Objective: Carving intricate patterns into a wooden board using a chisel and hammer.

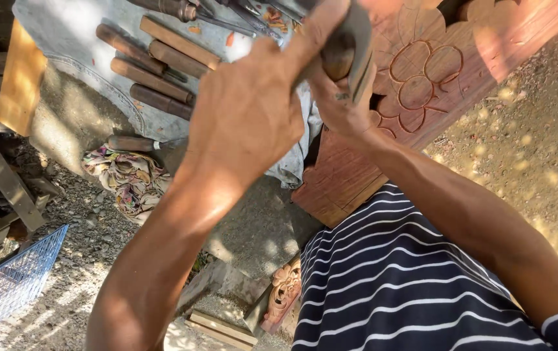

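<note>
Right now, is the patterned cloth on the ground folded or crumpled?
Crumpled: the patterned cloth lies bunched in loose wrinkles on the gravel, below a wooden-handled tool.

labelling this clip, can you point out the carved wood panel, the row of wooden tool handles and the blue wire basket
carved wood panel [425,78], head view, on the carved flower
wooden tool handles [152,78], head view, middle of one handle
blue wire basket [12,279], head view, on its mesh wall

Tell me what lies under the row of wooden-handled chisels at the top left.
The wooden-handled chisels lie on a grey cloth spread over gravel ground. The left hand covers the cloth's right part, so what lies there cannot be seen.
</note>
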